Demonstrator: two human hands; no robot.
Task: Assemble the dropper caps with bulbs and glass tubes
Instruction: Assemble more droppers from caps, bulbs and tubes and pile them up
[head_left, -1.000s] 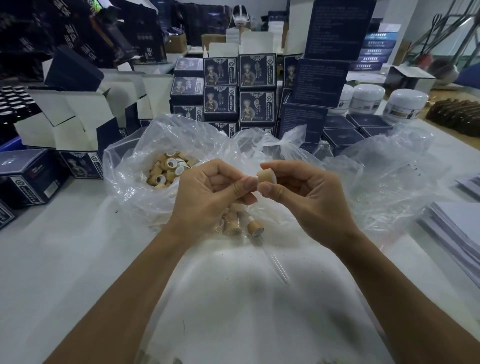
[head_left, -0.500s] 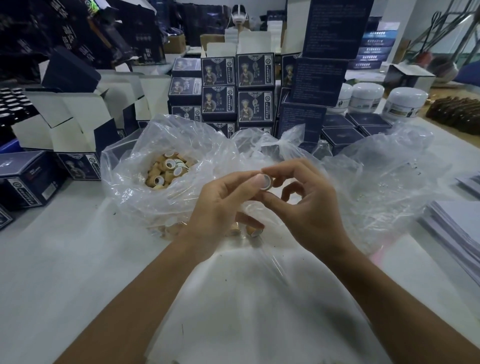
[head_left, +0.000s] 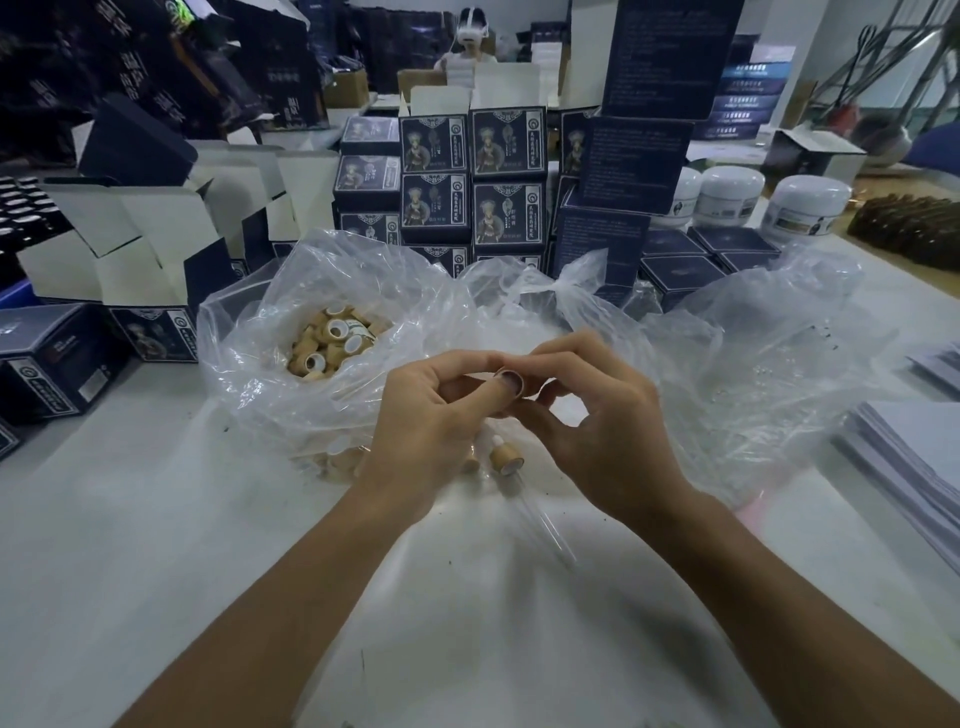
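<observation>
Pinched between 2 hands, left (head_left: 431, 410) and right (head_left: 597, 415), above a plastic sheet (head_left: 467, 597), 1 cap (head_left: 511, 381) turned open-end up, seemingly for fitting a bulb, with a finished dropper (head_left: 506, 457) below and loose caps (head_left: 332, 345) bagged nearby.

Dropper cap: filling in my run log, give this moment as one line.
stage: cap handling | dropper cap: pinched by both hands | left hand: fingers on cap | right hand: fingers on cap | finished dropper: on table

Dim, cool, even light, soft shadows, wide-angle bending at edges, slightly soft focus in the background
</observation>
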